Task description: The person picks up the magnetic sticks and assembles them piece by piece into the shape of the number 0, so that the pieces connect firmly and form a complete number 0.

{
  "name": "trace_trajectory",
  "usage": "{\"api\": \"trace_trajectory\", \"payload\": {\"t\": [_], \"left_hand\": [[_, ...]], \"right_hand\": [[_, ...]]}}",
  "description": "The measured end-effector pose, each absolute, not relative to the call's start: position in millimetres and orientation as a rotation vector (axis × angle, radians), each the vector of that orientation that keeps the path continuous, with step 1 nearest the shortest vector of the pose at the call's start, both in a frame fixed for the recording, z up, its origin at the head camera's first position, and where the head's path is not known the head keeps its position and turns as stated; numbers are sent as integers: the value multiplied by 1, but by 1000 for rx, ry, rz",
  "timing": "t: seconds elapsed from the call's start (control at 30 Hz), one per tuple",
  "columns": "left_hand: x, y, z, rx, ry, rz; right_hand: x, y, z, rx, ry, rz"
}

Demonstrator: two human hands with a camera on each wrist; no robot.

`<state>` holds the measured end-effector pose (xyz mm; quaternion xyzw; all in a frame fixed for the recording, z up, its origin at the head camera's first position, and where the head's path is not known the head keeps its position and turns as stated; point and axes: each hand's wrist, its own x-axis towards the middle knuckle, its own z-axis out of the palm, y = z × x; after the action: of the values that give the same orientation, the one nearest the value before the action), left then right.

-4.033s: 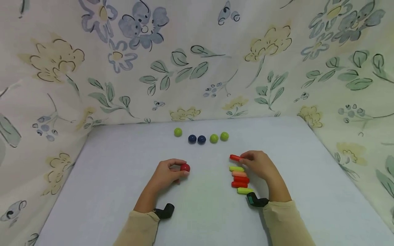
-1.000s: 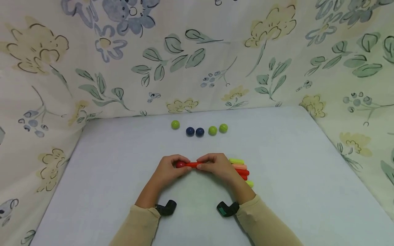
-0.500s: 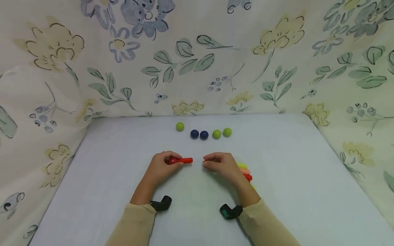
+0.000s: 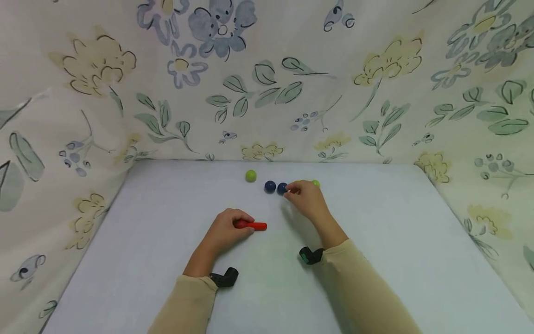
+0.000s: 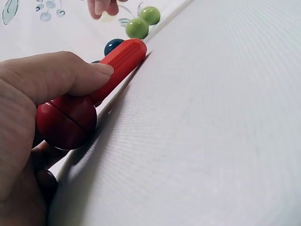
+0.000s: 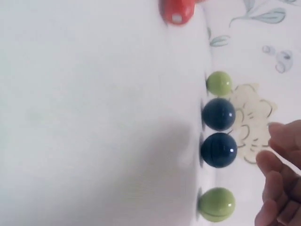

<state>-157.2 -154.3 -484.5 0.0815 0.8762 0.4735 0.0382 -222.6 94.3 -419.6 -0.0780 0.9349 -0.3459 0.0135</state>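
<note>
My left hand (image 4: 245, 222) rests on the white table (image 4: 167, 260) and pinches a red ball (image 5: 66, 122) with a red stick (image 4: 256, 226) joined to it, pointing right. In the left wrist view the thumb (image 5: 70, 75) lies over that joint. My right hand (image 4: 292, 190) hovers at the far row of balls with its fingers loosely curled and nothing in them. Its fingertips (image 6: 277, 132) are just beside the right blue ball (image 4: 282, 188). The left blue ball (image 4: 270, 186) and a lone green ball (image 4: 251, 176) lie further left. One green ball (image 4: 316, 183) peeks out behind the hand.
A flowered cloth (image 4: 267, 93) walls in the table at the back and both sides. The right wrist view shows the row as green ball (image 6: 218, 83), two blue balls (image 6: 218, 114), then green ball (image 6: 216, 204). Black wrist mounts (image 4: 225, 277) sit at both cuffs.
The right hand let go of the red stick, now joined to the red ball in the left hand, and moved away to the far row of balls. The left hand stayed put.
</note>
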Motion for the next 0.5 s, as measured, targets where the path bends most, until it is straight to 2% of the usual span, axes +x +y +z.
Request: {"api": "trace_trajectory", "payload": {"t": [0.2, 0.33, 0.5], "left_hand": [[-157, -155, -487, 222, 2670, 1453], [-155, -154, -487, 200, 2643, 1472], [-155, -155, -484, 191, 2637, 1487]], "right_hand": [[-246, 82, -420, -348, 3048, -648], [-249, 75, -425, -362, 3084, -388], [-247, 68, -429, -384, 3130, -324]]}}
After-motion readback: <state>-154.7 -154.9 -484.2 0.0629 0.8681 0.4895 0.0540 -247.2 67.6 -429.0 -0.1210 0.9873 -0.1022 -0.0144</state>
